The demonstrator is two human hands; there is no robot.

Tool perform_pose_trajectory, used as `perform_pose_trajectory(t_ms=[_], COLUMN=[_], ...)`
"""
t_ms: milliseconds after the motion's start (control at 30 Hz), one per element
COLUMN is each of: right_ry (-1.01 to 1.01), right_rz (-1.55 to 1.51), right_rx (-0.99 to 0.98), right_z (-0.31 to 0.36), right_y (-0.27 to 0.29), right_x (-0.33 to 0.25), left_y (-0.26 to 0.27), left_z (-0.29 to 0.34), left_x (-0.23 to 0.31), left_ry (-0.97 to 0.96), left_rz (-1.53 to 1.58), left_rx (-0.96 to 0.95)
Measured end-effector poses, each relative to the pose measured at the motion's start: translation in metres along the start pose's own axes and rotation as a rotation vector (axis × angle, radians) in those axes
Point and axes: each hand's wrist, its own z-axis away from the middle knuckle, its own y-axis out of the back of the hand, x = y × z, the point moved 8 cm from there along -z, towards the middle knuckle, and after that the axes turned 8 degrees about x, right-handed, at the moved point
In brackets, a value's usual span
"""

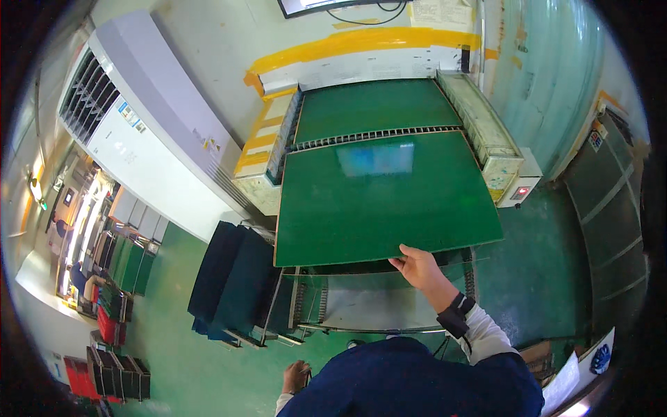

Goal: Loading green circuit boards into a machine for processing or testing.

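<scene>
A large glossy green panel lies on the roller conveyor, with a bright reflection on its surface. My right hand grips its front edge near the middle, thumb on top and fingers underneath. Behind it, past a row of small rollers, lies a second green panel between the side rails. My left hand hangs low beside my body, away from the panels, its fingers curled in. Nothing shows in it, though part of the hand is hard to see.
A rack of dark panels stands left of the conveyor, beside a tall white air conditioner. Below the green panel is a frame with a pale sheet. A control box with a red switch is at the right; dark boards lean farther right.
</scene>
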Motion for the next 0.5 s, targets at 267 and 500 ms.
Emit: perform_pose_trajectory(t_ms=[267,500], right_ry=[-0.163,-0.168], right_rz=[0.103,0.112], right_rx=[0.038,0.059], right_z=[-0.012,-0.022], right_y=[0.007,0.007], right_x=[0.017,0.016], left_y=[-0.010,-0.008], left_z=[-0.024,-0.015], left_x=[-0.076,-0.085], left_ry=[0.078,0.215], left_rz=[0.122,0.319], left_rx=[-0.052,0.014])
